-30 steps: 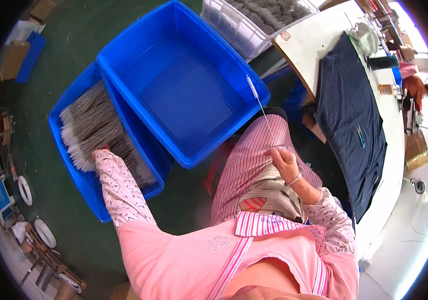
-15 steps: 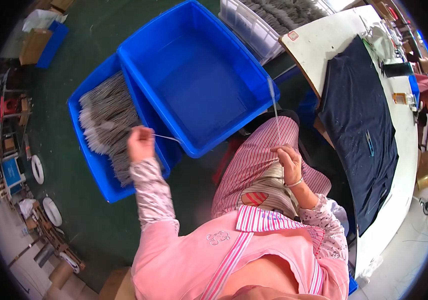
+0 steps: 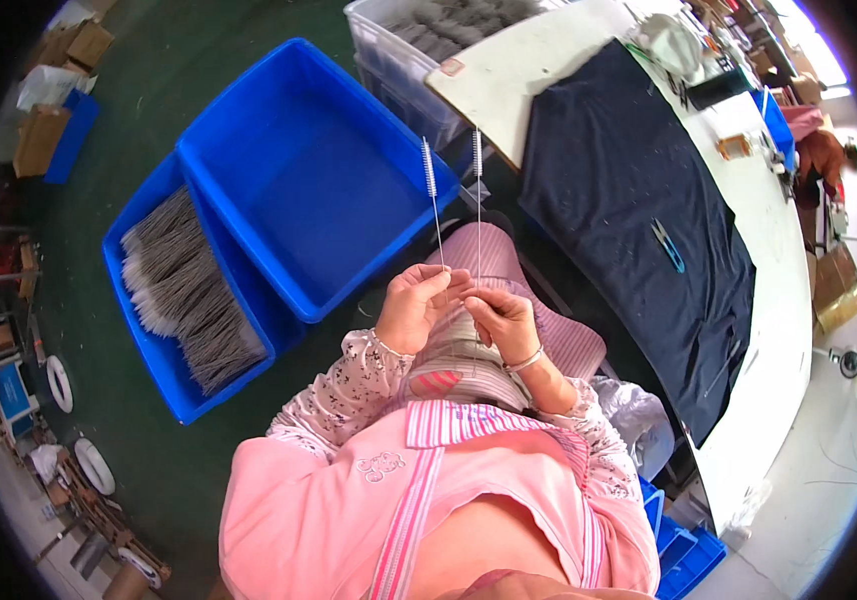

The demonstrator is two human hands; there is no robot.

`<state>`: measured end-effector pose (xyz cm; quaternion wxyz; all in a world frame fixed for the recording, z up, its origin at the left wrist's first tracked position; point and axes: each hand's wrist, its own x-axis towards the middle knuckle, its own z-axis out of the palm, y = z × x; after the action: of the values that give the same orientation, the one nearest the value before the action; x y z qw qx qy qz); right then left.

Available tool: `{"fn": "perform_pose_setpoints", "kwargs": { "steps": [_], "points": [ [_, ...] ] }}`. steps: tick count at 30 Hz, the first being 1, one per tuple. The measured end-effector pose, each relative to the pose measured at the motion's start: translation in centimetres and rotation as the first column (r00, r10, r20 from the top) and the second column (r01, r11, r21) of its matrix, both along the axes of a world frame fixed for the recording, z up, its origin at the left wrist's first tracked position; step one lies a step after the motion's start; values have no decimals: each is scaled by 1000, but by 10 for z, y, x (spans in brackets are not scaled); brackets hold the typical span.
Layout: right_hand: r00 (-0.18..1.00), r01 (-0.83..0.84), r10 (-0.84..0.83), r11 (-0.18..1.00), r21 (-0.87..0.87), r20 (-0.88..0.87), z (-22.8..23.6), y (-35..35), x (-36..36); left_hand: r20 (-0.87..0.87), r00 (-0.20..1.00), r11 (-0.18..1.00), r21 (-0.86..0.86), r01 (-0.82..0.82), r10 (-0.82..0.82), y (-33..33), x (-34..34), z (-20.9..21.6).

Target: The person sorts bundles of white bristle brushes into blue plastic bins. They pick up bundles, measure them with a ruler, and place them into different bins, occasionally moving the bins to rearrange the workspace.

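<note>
1. Left grip [image 3: 416,308] pinches a slim white-bristled wire brush [image 3: 430,172] by its stem; right grip [image 3: 505,320] pinches a matching brush [image 3: 478,157].
2. Both point far, apparently so their bristles stay uncrushed.
3. Grey-and-white bunched brushes [image 3: 189,285] lie in a blue plastic tub [image 3: 162,375], left, probably for easy reach.

the single view comes from the left one of two fisheye cameras worn side by side on the person's head. it faces steeply down, upright and unmirrored, with the pink top [image 3: 314,510] close beneath it along the lower edge. the left hand [image 3: 414,308] and right hand [image 3: 505,322] sit near the middle, a little farther off. the field is very wide: green floor [image 3: 99,375] at left, the table [image 3: 784,330] curving at right, black corners.
</note>
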<state>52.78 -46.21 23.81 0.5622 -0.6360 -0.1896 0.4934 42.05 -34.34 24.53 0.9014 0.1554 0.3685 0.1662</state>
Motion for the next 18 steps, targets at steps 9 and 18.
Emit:
{"fn": "perform_pose_setpoints", "kwargs": {
  "steps": [9, 18],
  "points": [
    [997, 61, -62, 998, -12, -53, -14, -51, -7, -44, 990, 990, 48, 135, -133, -56, 21, -12],
    [996, 47, -40, 995, 88, -82, -10, -65, -3, -64, 989, 957, 252, 146, -134, -71, 26, -1]
  ]
}}
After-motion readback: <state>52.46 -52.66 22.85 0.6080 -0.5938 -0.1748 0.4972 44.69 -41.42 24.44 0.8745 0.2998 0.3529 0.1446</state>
